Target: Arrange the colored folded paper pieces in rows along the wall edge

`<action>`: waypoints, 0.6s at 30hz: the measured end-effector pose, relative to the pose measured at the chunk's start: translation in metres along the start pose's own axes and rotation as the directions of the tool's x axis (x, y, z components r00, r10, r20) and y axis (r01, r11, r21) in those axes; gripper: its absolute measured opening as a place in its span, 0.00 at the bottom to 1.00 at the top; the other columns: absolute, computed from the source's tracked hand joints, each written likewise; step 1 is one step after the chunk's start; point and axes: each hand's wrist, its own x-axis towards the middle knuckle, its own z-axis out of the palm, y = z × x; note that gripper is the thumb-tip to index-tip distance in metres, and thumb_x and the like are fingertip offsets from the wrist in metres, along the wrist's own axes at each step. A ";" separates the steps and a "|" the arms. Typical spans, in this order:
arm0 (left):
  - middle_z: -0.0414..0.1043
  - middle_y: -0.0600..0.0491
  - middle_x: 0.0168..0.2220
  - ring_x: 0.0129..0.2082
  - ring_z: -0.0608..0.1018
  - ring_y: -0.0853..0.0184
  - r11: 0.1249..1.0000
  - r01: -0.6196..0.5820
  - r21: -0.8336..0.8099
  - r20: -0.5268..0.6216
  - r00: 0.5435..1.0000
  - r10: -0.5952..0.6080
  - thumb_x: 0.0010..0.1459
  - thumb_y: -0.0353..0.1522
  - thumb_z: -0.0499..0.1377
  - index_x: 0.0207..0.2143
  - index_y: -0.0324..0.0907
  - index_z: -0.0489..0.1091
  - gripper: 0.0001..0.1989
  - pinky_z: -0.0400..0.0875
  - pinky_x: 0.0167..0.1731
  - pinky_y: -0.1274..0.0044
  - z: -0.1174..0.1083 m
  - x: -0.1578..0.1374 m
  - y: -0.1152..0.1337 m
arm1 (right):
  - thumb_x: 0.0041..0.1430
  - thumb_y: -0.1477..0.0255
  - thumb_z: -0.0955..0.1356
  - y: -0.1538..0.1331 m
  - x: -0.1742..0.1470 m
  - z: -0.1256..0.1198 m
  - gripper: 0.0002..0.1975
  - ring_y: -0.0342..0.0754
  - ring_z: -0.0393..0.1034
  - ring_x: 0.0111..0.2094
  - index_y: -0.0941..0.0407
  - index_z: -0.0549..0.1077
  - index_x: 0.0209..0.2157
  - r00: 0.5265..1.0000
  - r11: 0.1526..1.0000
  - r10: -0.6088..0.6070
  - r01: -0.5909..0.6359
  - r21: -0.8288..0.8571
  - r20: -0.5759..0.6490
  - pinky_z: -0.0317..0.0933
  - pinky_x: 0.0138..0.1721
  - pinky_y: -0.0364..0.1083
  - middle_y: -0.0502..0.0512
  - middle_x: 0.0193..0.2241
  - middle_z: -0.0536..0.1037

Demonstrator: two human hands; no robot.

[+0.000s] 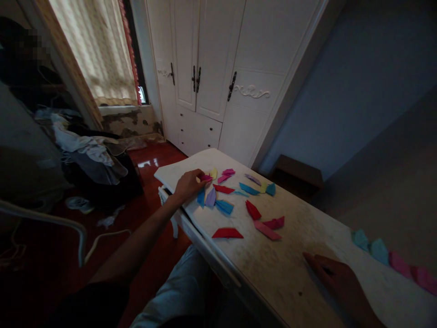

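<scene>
My left hand (190, 183) reaches over the far left part of the table (290, 264), with thumb and fingers closed on a magenta folded paper piece (205, 178). Next to it lie a pale yellow piece (213, 173), a lilac piece (210, 197) and a blue piece (224, 207). My right hand (336, 280) rests on the near right of the tabletop, a finger stretched out and nothing visible in it. Between the hands lie a red piece (228, 233), a pink piece (268, 230) and several others in blue, purple and red.
Teal and pink folded papers (378, 250) line the right table edge. Behind stands a white wardrobe (218, 59), with a dark brown box-like unit (297, 175) beside it. Clothes (85, 146) are heaped at left; a curved white metal frame (75, 223) stands nearer. A person is at far left.
</scene>
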 end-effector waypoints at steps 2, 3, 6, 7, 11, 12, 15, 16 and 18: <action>0.78 0.50 0.39 0.40 0.78 0.61 1.000 0.013 -0.006 0.003 1.000 -0.013 0.55 0.37 0.61 0.38 0.42 0.74 0.10 0.69 0.40 0.73 -0.004 0.001 0.000 | 0.58 0.41 0.56 0.000 0.000 0.000 0.34 0.47 0.69 0.18 0.54 0.65 0.14 1.000 1.000 -0.016 0.016 -0.001 -0.010 0.60 0.20 0.42 0.50 0.13 0.70; 0.78 0.50 0.39 0.39 0.78 0.61 1.000 0.026 0.000 0.014 1.000 -0.026 0.55 0.38 0.61 0.37 0.42 0.74 0.10 0.69 0.40 0.73 -0.006 0.001 0.000 | 0.58 0.41 0.57 0.001 0.000 0.000 0.34 0.47 0.68 0.18 0.54 0.64 0.14 0.999 1.000 -0.029 0.029 -0.002 -0.015 0.59 0.20 0.41 0.50 0.13 0.69; 0.79 0.50 0.35 0.35 0.78 0.61 0.999 0.041 0.014 0.075 0.996 -0.042 0.52 0.39 0.63 0.34 0.42 0.75 0.11 0.69 0.37 0.73 -0.014 0.004 0.000 | 0.59 0.43 0.57 0.002 0.000 0.000 0.33 0.46 0.67 0.18 0.54 0.64 0.14 0.998 0.998 -0.057 0.057 -0.007 -0.024 0.59 0.21 0.41 0.49 0.13 0.69; 0.78 0.50 0.35 0.35 0.78 0.62 1.000 0.030 0.001 0.083 0.996 -0.030 0.52 0.39 0.63 0.34 0.41 0.75 0.11 0.69 0.36 0.73 -0.017 0.004 0.000 | 0.59 0.43 0.58 0.002 0.000 0.000 0.33 0.46 0.67 0.18 0.54 0.64 0.15 0.998 0.998 -0.056 0.055 -0.009 -0.021 0.59 0.21 0.41 0.49 0.13 0.69; 0.78 0.51 0.33 0.30 0.77 0.65 0.984 0.036 -0.173 0.073 0.997 -0.023 0.50 0.38 0.64 0.34 0.40 0.74 0.12 0.69 0.30 0.75 -0.024 0.001 0.005 | 0.59 0.44 0.58 0.001 -0.001 -0.001 0.32 0.47 0.68 0.19 0.54 0.65 0.15 0.999 0.999 -0.035 0.035 -0.007 -0.014 0.60 0.23 0.41 0.50 0.14 0.70; 0.78 0.51 0.33 0.27 0.76 0.67 0.967 0.076 -0.244 0.095 0.994 -0.054 0.49 0.38 0.65 0.34 0.39 0.74 0.13 0.69 0.27 0.76 -0.024 -0.001 0.007 | 0.59 0.43 0.58 0.001 -0.001 0.000 0.32 0.47 0.68 0.19 0.54 0.65 0.15 1.000 1.000 -0.030 0.029 -0.006 -0.009 0.61 0.23 0.41 0.50 0.15 0.70; 0.76 0.52 0.30 0.19 0.73 0.72 0.868 0.197 -0.456 0.174 0.976 -0.129 0.45 0.36 0.66 0.34 0.38 0.73 0.14 0.64 0.18 0.79 -0.023 -0.007 0.017 | 0.58 0.42 0.57 0.002 -0.001 0.000 0.33 0.47 0.68 0.20 0.54 0.66 0.16 1.000 1.000 -0.024 0.024 0.003 0.007 0.61 0.24 0.42 0.50 0.15 0.70; 0.76 0.52 0.30 0.18 0.72 0.72 0.829 0.214 -0.516 0.185 0.973 -0.136 0.44 0.35 0.67 0.34 0.38 0.73 0.15 0.63 0.16 0.80 -0.022 -0.010 0.020 | 0.58 0.42 0.57 0.002 -0.001 0.001 0.33 0.47 0.68 0.19 0.54 0.66 0.16 1.000 1.000 -0.022 0.022 0.003 0.002 0.60 0.23 0.42 0.50 0.15 0.70; 0.75 0.52 0.29 0.20 0.73 0.72 0.755 0.219 -0.618 0.186 0.974 -0.130 0.42 0.36 0.69 0.33 0.38 0.71 0.17 0.62 0.15 0.82 -0.020 -0.015 0.028 | 0.58 0.41 0.57 0.003 -0.001 0.001 0.34 0.46 0.67 0.19 0.54 0.64 0.15 1.000 1.000 -0.021 0.021 -0.005 -0.015 0.59 0.22 0.42 0.50 0.14 0.68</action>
